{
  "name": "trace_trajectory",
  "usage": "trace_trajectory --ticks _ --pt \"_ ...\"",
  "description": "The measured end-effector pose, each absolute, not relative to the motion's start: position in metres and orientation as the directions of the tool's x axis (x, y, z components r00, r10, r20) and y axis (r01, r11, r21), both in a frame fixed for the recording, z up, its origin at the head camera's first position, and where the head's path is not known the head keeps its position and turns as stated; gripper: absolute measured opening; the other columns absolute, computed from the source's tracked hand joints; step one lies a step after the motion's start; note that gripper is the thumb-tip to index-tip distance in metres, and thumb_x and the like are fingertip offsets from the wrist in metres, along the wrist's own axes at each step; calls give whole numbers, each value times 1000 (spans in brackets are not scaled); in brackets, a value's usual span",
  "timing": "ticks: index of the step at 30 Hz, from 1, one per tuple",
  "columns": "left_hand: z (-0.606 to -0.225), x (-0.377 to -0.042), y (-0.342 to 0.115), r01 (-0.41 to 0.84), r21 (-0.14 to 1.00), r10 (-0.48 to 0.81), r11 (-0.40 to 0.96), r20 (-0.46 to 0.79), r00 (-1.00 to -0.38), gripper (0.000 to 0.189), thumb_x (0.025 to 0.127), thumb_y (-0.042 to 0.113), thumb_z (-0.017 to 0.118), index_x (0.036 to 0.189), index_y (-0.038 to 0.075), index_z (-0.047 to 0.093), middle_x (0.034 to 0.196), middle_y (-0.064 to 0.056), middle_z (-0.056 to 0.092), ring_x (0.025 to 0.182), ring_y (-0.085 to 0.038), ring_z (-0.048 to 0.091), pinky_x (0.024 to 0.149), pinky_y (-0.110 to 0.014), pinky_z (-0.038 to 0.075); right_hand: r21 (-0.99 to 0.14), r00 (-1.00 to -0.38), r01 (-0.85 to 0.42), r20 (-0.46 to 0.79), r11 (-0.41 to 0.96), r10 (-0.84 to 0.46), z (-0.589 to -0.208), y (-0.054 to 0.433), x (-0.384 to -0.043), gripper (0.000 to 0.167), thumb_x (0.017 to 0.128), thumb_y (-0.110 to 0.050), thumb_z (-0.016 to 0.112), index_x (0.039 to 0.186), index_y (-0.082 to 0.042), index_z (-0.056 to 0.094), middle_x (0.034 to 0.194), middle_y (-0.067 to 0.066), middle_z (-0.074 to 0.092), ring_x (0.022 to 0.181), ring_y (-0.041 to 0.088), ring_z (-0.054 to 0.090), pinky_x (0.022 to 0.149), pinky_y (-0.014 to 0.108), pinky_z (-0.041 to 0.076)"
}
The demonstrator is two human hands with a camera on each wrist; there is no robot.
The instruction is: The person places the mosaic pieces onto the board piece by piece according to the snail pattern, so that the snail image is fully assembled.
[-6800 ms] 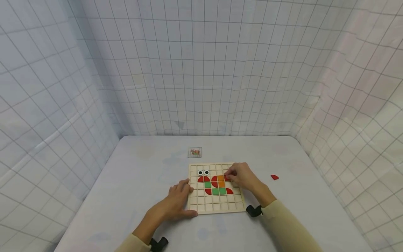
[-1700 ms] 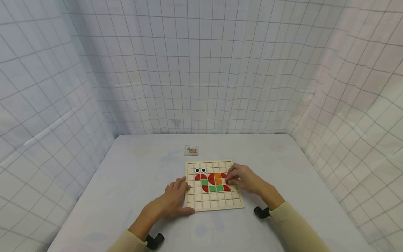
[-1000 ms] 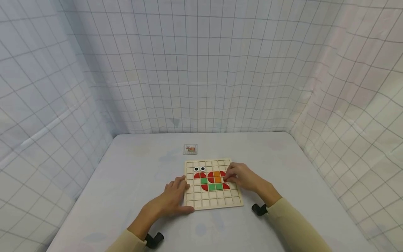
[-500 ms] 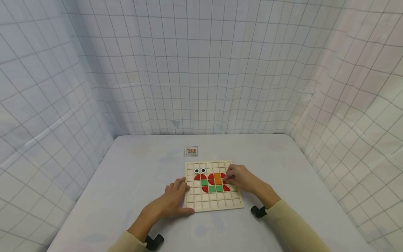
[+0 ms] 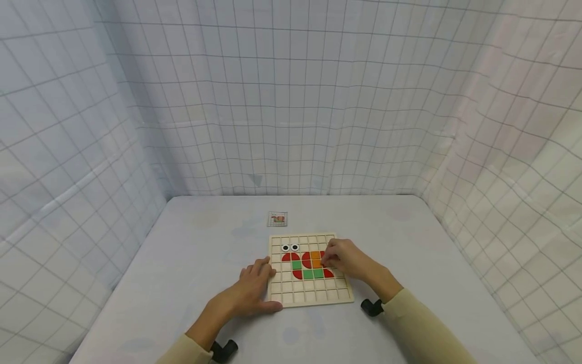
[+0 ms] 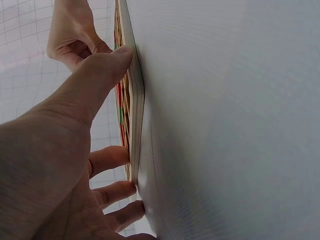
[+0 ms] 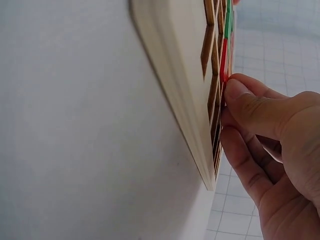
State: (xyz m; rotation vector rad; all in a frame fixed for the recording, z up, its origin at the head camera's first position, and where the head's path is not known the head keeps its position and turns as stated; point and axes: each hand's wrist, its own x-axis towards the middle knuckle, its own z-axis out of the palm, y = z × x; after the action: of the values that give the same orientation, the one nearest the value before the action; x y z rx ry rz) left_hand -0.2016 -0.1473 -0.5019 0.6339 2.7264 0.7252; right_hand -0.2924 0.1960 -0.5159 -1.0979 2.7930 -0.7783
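A pale wooden grid board lies flat on the table. Two eye discs, red quarter-circles, green squares and orange squares sit in its cells. My left hand rests along the board's left side, fingers spread, its thumb on the near corner. At the right of the orange squares, my right hand pinches a small red quarter-circle piece against the board. Most of that piece is hidden by the fingertips.
Behind the board lies a small picture card with a coloured animal pattern on a grid. White grid-patterned curtains enclose the table at the back and both sides.
The red quarter-circle that lay on the table at the right is gone from there; my right hand came to the board with a red piece and shifted slightly left. My left hand stayed.
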Motion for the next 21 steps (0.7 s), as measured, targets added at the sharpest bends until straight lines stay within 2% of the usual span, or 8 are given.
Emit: trace_trajectory --ticks 12,18,21 --pt "-503 -200 -148 345 513 465 786 -124 -877 87 94 52 97 152 1 57 183 -33 35 160 -56 47 132 -81 34 -464 -748 -638 181 615 -639 -521 199 -288 11 103 -2 86 108 -10 90 107 1 79 99 12 74 88 26 65" --pt "-505 -201 -151 351 502 463 790 -113 -879 87 94 54 97 154 3 57 184 -29 36 163 -55 46 135 -72 38 -491 -755 -632 217 599 -619 -522 206 -282 12 104 -1 85 110 -10 90 110 2 81 100 14 75 87 27 65" --pt "-505 -202 -152 358 482 456 800 -100 -884 89 93 56 98 154 4 59 184 -28 39 164 -54 47 136 -72 38 -497 -762 -629 239 598 -602 -521 211 -279 12 104 -2 85 111 -12 90 110 -1 81 100 11 75 88 26 65"
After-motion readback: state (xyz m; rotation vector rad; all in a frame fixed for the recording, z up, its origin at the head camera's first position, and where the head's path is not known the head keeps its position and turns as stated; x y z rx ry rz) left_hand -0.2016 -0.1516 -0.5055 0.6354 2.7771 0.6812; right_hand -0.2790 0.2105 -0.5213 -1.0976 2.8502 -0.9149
